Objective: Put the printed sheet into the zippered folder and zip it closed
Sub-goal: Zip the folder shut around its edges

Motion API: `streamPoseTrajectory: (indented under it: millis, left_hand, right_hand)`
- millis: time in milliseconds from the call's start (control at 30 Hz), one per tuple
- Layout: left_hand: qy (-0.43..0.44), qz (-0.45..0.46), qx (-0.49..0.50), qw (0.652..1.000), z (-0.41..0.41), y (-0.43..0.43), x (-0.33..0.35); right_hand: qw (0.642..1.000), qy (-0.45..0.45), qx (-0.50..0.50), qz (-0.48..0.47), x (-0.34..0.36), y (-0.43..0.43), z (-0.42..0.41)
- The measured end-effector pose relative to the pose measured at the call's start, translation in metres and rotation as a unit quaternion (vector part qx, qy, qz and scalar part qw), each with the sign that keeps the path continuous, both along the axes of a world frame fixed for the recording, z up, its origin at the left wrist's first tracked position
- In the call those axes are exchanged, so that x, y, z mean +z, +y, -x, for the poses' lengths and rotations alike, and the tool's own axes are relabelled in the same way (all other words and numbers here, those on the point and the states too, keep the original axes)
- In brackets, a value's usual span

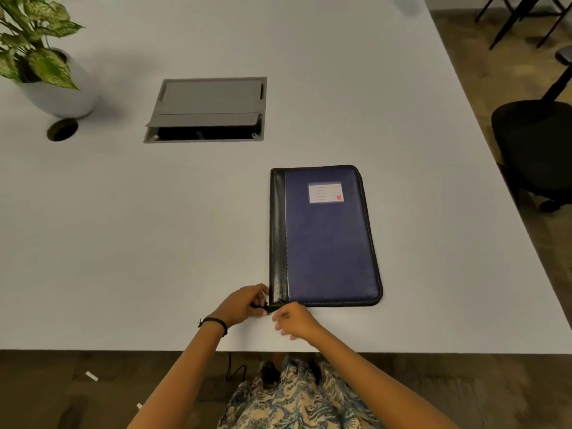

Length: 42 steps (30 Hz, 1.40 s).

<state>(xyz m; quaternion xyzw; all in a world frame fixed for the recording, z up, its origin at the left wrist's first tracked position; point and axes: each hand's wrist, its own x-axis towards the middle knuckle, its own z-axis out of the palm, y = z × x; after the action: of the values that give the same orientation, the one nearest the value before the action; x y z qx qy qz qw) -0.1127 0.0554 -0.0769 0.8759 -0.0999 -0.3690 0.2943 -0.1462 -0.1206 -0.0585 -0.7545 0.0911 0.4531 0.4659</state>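
A blue zippered folder with a black spine strip and a white label lies flat and closed on the white table. No printed sheet shows anywhere. My left hand pinches the black zipper tab at the folder's near left corner. My right hand sits just right of that corner, with fingertips at the folder's near edge by the zipper's end. Whether the right fingers grip the zipper is hard to tell.
A grey cable hatch is set into the table further back, partly open. A potted plant stands at the far left beside a round cable hole. A black chair stands beyond the table's right edge.
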Motion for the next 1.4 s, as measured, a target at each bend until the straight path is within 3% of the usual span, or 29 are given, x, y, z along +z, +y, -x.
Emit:
streamPoseTrajectory:
  millis: [133, 267, 433, 600, 700, 800, 867, 967, 1100, 1267, 1300, 1400]
  left_hand:
    - [-0.013, 0.001, -0.003, 1.0, 0.004, 0.001, 0.001]
    - [-0.024, -0.01, -0.019, 0.999, 0.005, 0.002, 0.001]
    - [-0.017, 0.0, -0.01, 1.0, 0.004, 0.001, 0.0]
    - [-0.005, 0.006, -0.003, 1.0, 0.006, 0.002, -0.001]
    - [-0.013, 0.007, -0.01, 1.0, 0.008, 0.002, -0.001]
    - [-0.036, -0.005, -0.02, 0.999, 0.01, 0.002, -0.002]
    - [-0.05, -0.014, -0.033, 0.998, 0.009, 0.001, -0.002]
    - [-0.072, -0.048, -0.062, 0.994, 0.005, -0.002, 0.002]
    - [-0.105, -0.09, -0.089, 0.986, 0.0, -0.003, 0.002]
    - [-0.147, -0.109, -0.099, 0.978, 0.001, 0.005, -0.002]
    - [-0.151, -0.111, -0.098, 0.977, 0.0, 0.006, -0.001]
    - [-0.16, -0.109, -0.106, 0.975, -0.003, 0.006, 0.0]
  right_hand:
    - [0.983, 0.06, -0.171, -0.029, -0.005, 0.01, 0.017]
    - [0.96, 0.091, -0.257, -0.059, -0.006, 0.028, 0.019]
    - [0.942, 0.149, -0.29, -0.083, -0.009, 0.043, 0.016]
    - [0.94, 0.133, -0.309, -0.056, -0.012, 0.049, 0.017]
    - [0.962, 0.088, -0.259, -0.013, -0.012, 0.048, 0.019]
    - [0.989, -0.064, -0.057, 0.122, -0.013, 0.042, 0.019]
    - [0.968, -0.157, 0.078, 0.181, -0.012, 0.038, 0.018]
    - [0.933, -0.231, 0.172, 0.217, -0.015, 0.036, 0.015]
    - [0.9, -0.268, 0.234, 0.25, -0.016, 0.035, 0.01]
    - [0.899, -0.261, 0.206, 0.285, -0.009, 0.029, 0.005]
    - [0.883, -0.284, 0.206, 0.312, -0.01, 0.027, 0.003]
    - [0.885, -0.294, 0.211, 0.294, -0.01, 0.021, 0.005]
